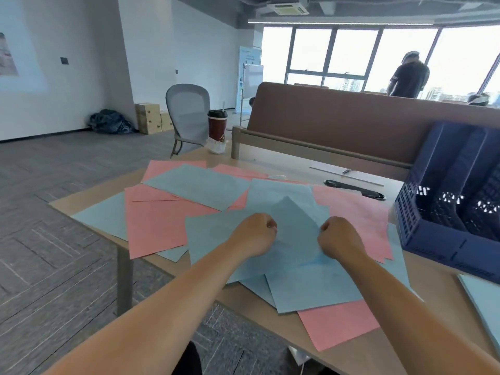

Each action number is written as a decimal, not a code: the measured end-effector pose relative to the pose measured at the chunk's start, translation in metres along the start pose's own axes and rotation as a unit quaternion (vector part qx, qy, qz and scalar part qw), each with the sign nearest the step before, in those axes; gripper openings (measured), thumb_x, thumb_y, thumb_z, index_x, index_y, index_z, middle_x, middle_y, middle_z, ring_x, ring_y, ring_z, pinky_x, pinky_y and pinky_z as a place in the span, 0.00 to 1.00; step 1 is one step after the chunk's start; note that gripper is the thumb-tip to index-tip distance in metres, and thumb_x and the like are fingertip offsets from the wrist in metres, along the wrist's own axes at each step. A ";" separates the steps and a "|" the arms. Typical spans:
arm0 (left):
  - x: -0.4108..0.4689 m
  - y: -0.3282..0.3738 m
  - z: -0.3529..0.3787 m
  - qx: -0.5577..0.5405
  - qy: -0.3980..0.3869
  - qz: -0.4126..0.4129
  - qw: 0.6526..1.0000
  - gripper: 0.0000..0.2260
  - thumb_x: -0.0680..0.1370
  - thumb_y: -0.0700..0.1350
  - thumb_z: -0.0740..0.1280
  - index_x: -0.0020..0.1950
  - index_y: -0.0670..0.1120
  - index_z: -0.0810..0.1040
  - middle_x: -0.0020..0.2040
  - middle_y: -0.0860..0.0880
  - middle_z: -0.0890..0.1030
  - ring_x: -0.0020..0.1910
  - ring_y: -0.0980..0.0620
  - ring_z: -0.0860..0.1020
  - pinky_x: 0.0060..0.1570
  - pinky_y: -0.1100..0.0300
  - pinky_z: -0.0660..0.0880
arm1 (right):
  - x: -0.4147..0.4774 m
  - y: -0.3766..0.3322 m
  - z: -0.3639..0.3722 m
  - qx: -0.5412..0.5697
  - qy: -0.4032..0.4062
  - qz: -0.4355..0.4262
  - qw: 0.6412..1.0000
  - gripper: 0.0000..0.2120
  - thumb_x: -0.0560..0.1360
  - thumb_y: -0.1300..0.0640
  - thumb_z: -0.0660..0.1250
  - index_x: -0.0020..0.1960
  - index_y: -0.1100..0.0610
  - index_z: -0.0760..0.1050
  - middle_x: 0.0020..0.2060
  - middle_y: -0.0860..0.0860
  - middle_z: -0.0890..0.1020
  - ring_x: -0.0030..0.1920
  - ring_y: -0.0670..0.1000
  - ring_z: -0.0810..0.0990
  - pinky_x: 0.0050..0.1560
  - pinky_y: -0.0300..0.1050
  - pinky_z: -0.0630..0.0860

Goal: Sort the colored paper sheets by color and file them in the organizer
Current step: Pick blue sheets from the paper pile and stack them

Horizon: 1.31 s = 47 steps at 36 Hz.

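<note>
Several blue and pink paper sheets lie scattered and overlapping on the wooden table [270,309]. My left hand [255,235] and my right hand [338,238] are both curled and grip the two sides of a blue sheet [296,226], which is raised in a peak between them. More blue sheets [311,285] lie under it. Pink sheets [154,223] spread out to the left, and another pink sheet [338,323] sits at the near edge. The dark blue slotted organizer [438,239] stands at the right, and its slots look empty.
A red lidded cup [217,125] stands at the table's far corner by a grey chair [189,115]. A brown partition [351,123] runs along the back. A black elongated object [354,189] lies behind the sheets. A pale sheet [484,307] lies at the right edge. A person [408,75] stands by the windows.
</note>
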State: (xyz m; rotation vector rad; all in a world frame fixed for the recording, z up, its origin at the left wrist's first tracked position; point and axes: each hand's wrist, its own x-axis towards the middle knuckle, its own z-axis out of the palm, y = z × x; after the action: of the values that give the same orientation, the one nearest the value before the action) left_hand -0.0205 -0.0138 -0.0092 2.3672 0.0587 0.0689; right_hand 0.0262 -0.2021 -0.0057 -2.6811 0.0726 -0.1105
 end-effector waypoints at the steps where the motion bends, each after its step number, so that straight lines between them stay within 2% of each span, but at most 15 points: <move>1: 0.002 -0.003 -0.001 0.007 0.006 -0.001 1.000 0.14 0.80 0.45 0.60 0.65 0.45 0.76 0.66 0.47 0.77 0.63 0.48 0.75 0.60 0.58 0.70 | 0.001 0.002 -0.001 0.011 0.016 -0.002 1.000 0.06 0.74 0.65 0.61 0.41 0.58 0.75 0.36 0.54 0.77 0.38 0.57 0.75 0.37 0.43 0.70; 7: 0.016 -0.024 -0.017 0.079 0.050 -0.028 0.995 0.19 0.78 0.45 0.65 0.69 0.43 0.73 0.68 0.44 0.73 0.66 0.45 0.72 0.61 0.57 0.70 | 0.023 0.016 -0.013 0.058 0.069 0.009 0.996 0.11 0.73 0.66 0.59 0.48 0.54 0.77 0.43 0.53 0.79 0.43 0.57 0.76 0.43 0.46 0.75; 13: 0.032 -0.040 -0.028 0.129 0.051 -0.052 0.989 0.15 0.74 0.45 0.68 0.57 0.41 0.77 0.57 0.43 0.79 0.55 0.42 0.77 0.51 0.54 0.75 | 0.050 0.021 -0.014 0.089 0.071 0.009 0.993 0.15 0.71 0.70 0.59 0.45 0.53 0.79 0.43 0.55 0.81 0.43 0.59 0.77 0.41 0.46 0.75; 16: 0.041 -0.046 -0.028 0.120 0.043 -0.062 0.990 0.06 0.72 0.46 0.68 0.44 0.44 0.76 0.46 0.46 0.81 0.46 0.44 0.79 0.37 0.57 0.71 | 0.062 0.017 -0.008 0.118 0.080 0.019 0.990 0.14 0.70 0.70 0.60 0.44 0.55 0.79 0.42 0.54 0.82 0.40 0.57 0.77 0.39 0.44 0.72; 20: 0.048 -0.047 -0.028 0.108 0.045 -0.073 0.990 0.05 0.73 0.43 0.66 0.39 0.46 0.71 0.39 0.49 0.76 0.39 0.49 0.75 0.31 0.59 0.65 | 0.075 0.011 -0.002 0.147 0.102 0.022 0.984 0.13 0.71 0.69 0.61 0.46 0.55 0.79 0.44 0.54 0.82 0.40 0.57 0.76 0.38 0.44 0.69; 23: 0.051 -0.046 -0.028 0.065 0.055 -0.079 0.993 0.07 0.73 0.39 0.63 0.37 0.45 0.67 0.36 0.49 0.72 0.33 0.50 0.70 0.30 0.59 0.61 | 0.079 0.007 -0.001 0.176 0.113 0.025 0.978 0.16 0.75 0.65 0.61 0.59 0.53 0.77 0.52 0.54 0.80 0.42 0.56 0.77 0.38 0.43 0.69; 25: 0.051 -0.044 -0.029 0.034 0.068 -0.082 0.994 0.07 0.72 0.38 0.63 0.37 0.45 0.66 0.35 0.47 0.69 0.32 0.48 0.67 0.33 0.58 0.61 | 0.079 0.007 0.001 0.175 0.104 0.035 0.978 0.23 0.75 0.61 0.62 0.69 0.53 0.71 0.60 0.56 0.78 0.51 0.59 0.79 0.44 0.44 0.70; 28: 0.051 -0.039 -0.030 -0.005 0.070 -0.094 0.993 0.06 0.73 0.37 0.62 0.37 0.44 0.67 0.34 0.47 0.69 0.31 0.48 0.68 0.31 0.58 0.61 | 0.069 0.005 0.001 0.144 0.062 0.050 0.986 0.27 0.75 0.57 0.65 0.73 0.55 0.67 0.65 0.58 0.76 0.60 0.61 0.77 0.50 0.47 0.73; 32: 0.046 -0.032 -0.023 -0.024 0.080 -0.118 0.990 0.05 0.73 0.36 0.60 0.38 0.42 0.72 0.32 0.46 0.68 0.30 0.48 0.69 0.27 0.57 0.62 | 0.048 0.002 0.001 0.125 0.014 0.044 0.991 0.23 0.76 0.56 0.65 0.70 0.58 0.72 0.65 0.57 0.78 0.61 0.59 0.78 0.56 0.48 0.73; 34: 0.044 -0.028 -0.019 -0.023 0.095 -0.131 0.987 0.10 0.74 0.36 0.59 0.52 0.34 0.75 0.41 0.39 0.76 0.42 0.41 0.78 0.37 0.51 0.74 | 0.038 0.000 0.000 0.114 -0.005 0.039 0.993 0.23 0.77 0.54 0.65 0.70 0.59 0.72 0.66 0.56 0.77 0.64 0.59 0.76 0.60 0.48 0.72; 37: 0.042 -0.022 -0.014 -0.017 0.114 -0.130 0.985 0.13 0.74 0.38 0.60 0.55 0.34 0.75 0.53 0.36 0.78 0.53 0.37 0.79 0.46 0.50 0.77 | 0.027 -0.004 -0.003 0.127 -0.017 0.036 0.991 0.22 0.77 0.54 0.65 0.70 0.60 0.72 0.66 0.56 0.77 0.64 0.58 0.75 0.61 0.49 0.71; 40: 0.039 -0.014 -0.014 -0.035 0.102 -0.123 0.987 0.06 0.74 0.38 0.60 0.43 0.35 0.74 0.42 0.37 0.77 0.40 0.40 0.78 0.36 0.50 0.75 | 0.022 -0.004 -0.010 0.148 -0.024 0.038 0.988 0.24 0.78 0.53 0.65 0.72 0.60 0.70 0.66 0.56 0.76 0.60 0.57 0.76 0.57 0.47 0.70; 43: 0.035 -0.006 -0.015 -0.072 0.091 -0.133 0.984 0.09 0.75 0.37 0.60 0.35 0.42 0.68 0.33 0.45 0.71 0.30 0.49 0.68 0.27 0.60 0.62 | 0.018 -0.001 -0.015 0.157 -0.038 0.050 0.986 0.20 0.78 0.53 0.65 0.67 0.61 0.70 0.59 0.56 0.76 0.51 0.55 0.72 0.50 0.47 0.68; 45: 0.034 -0.001 -0.015 -0.104 0.098 -0.129 0.981 0.07 0.76 0.36 0.60 0.49 0.38 0.77 0.42 0.42 0.79 0.37 0.45 0.75 0.30 0.61 0.68 | 0.019 0.002 -0.017 0.164 -0.032 0.057 0.984 0.09 0.76 0.54 0.65 0.52 0.60 0.73 0.45 0.55 0.75 0.42 0.55 0.71 0.40 0.46 0.66; 47: 0.035 0.001 -0.014 -0.154 0.102 -0.137 0.973 0.17 0.76 0.35 0.61 0.64 0.38 0.75 0.51 0.44 0.81 0.48 0.43 0.78 0.36 0.62 0.73 | 0.020 0.003 -0.017 0.179 -0.029 0.068 0.981 0.09 0.75 0.56 0.65 0.41 0.59 0.68 0.36 0.54 0.70 0.34 0.54 0.67 0.33 0.45 0.60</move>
State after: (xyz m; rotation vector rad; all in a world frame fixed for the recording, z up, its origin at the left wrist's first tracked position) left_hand 0.0130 -0.0028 0.0030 2.0144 0.4421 0.1748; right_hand 0.0447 -0.2138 0.0100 -2.3100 0.1988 -0.0003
